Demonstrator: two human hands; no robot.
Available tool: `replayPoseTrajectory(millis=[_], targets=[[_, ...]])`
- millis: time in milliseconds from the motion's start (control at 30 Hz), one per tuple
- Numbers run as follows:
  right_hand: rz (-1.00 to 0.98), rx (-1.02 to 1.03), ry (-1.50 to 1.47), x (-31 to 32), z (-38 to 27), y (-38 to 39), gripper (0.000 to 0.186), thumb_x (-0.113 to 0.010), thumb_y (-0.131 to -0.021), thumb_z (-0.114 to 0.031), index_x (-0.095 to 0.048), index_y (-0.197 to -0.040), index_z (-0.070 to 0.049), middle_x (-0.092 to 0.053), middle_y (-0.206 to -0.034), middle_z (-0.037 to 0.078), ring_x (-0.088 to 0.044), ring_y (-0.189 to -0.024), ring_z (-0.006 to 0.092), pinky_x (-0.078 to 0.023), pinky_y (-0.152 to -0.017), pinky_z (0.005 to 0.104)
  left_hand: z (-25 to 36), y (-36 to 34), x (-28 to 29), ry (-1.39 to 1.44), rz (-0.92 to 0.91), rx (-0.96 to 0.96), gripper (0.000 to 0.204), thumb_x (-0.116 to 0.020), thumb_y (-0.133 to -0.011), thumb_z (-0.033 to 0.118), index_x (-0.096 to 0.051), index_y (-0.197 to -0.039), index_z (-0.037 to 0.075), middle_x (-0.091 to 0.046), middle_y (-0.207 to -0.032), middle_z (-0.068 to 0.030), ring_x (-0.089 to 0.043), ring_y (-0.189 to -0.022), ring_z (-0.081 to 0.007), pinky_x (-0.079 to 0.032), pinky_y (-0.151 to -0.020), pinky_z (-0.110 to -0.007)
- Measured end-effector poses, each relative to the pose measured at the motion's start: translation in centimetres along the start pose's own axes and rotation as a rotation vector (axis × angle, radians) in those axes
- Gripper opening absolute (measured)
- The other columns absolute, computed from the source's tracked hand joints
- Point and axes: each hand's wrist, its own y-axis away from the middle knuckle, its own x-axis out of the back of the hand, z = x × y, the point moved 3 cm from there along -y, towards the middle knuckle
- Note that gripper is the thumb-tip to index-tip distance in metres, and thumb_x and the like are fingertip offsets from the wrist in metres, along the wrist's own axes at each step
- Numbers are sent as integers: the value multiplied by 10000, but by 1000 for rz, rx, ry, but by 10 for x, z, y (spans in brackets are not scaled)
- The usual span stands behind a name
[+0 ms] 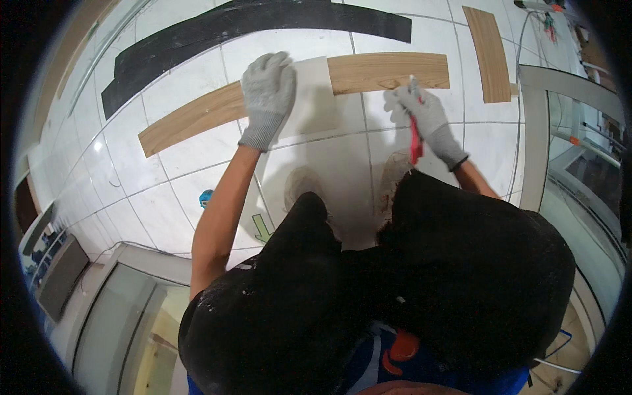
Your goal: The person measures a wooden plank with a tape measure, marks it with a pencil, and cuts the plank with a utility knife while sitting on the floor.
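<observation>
I see the left hand (268,89) over one wood-grain strip (191,122) and beside a pale sheet (315,89); I can't tell whether its grip pinches anything. The right grip (426,115) is clamped on a red tool (416,139), near the second strip (375,71) on the tiled floor (210,150).

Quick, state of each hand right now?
Left hand: over a wood-grain plank, palm hidden; grip can't be told.
Right hand: closed, holding a red-handled tool, possibly a knife.

wood-grain strips (388,72) on tiled floor (151,207)
</observation>
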Motion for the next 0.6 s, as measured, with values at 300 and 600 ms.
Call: replayPoseTrajectory(millis=[300, 600], targets=[[-154, -19, 297, 96, -119, 34, 398, -659, -1003, -407, -684, -1066, -15, -642, -795, 35, -623, -689, 81, -545, -687, 249, 16, -54, -60, -84, -121, -138, 223, -606, -1012, 300, -686, -1087, 105, -665, -1057, -120, -617, -1008, -329, -449, -900, -491], [-344, -7, 1012, 51, -144, 21, 350, -597, -1018, -298, -599, -1255, -40, -678, -882, 153, -721, -806, 262, -588, -818, 413, 23, -47, -55, -76, -127, -67, 271, -646, -997, 327, -675, -1153, 107, -652, -1109, -126, -597, -1061, -327, -433, -949, -489]])
